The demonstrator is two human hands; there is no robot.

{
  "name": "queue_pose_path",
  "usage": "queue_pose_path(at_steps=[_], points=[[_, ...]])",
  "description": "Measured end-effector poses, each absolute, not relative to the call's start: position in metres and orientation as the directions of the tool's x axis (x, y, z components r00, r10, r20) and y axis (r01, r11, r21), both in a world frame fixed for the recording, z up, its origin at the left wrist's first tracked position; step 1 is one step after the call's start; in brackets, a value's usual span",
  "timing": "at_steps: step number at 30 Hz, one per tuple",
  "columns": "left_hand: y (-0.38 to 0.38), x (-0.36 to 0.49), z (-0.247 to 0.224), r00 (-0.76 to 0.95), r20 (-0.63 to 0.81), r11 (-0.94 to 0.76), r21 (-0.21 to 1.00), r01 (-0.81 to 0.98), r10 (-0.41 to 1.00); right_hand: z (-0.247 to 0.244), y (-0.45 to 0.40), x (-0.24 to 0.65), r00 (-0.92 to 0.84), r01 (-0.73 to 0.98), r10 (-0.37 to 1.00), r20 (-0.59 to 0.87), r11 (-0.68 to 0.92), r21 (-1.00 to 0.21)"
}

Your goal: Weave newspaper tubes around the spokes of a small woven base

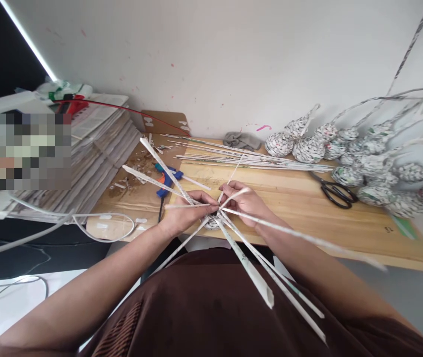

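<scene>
A small round woven piece (212,223) of rolled newspaper tubes is held at the table's front edge, close to my body. Long paper tubes (246,267) fan out from it in all directions, several hanging towards my lap. My left hand (192,212) is closed on the left side of the weave, thumb and fingers pinching tubes near the centre. My right hand (244,202) pinches a thin paper tube on the right side, its fingertips almost meeting the left ones. The fingers and crossing tubes partly hide the weave.
Behind my hands lie loose paper tubes (233,157) and a grey cloth (241,141). A blue glue gun (165,182) rests on stained cardboard at left, near a newspaper stack (103,134). Black scissors (339,193) and several woven paper bulbs (310,148) are at right. A white cable (103,214) loops at left.
</scene>
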State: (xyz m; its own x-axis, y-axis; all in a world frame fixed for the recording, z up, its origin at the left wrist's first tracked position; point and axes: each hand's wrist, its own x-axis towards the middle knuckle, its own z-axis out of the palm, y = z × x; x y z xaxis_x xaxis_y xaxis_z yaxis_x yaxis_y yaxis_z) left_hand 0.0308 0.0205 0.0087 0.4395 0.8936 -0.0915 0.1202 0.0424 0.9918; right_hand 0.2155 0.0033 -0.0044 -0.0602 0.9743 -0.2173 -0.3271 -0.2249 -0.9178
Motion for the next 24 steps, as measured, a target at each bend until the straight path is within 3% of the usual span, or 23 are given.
queue_pose_path(at_steps=[10,17,20,24], points=[[0.026,0.029,0.001,0.506,-0.046,-0.019,0.992,0.123,0.861,0.012,0.005,0.218,-0.088,-0.2,0.99,-0.113,-0.128,-0.971],[0.027,0.032,-0.007,0.472,-0.042,0.017,0.998,0.059,0.881,0.016,0.001,0.213,-0.069,-0.194,0.989,-0.13,-0.141,-0.971],[0.027,0.033,-0.003,0.518,-0.071,0.068,0.997,0.025,0.852,0.02,-0.001,0.21,-0.067,-0.151,0.993,-0.097,-0.107,-0.983],[0.027,0.032,0.0,0.586,-0.038,-0.011,0.997,0.08,0.809,0.023,-0.004,0.21,-0.083,-0.07,0.995,-0.054,-0.06,-0.996]])
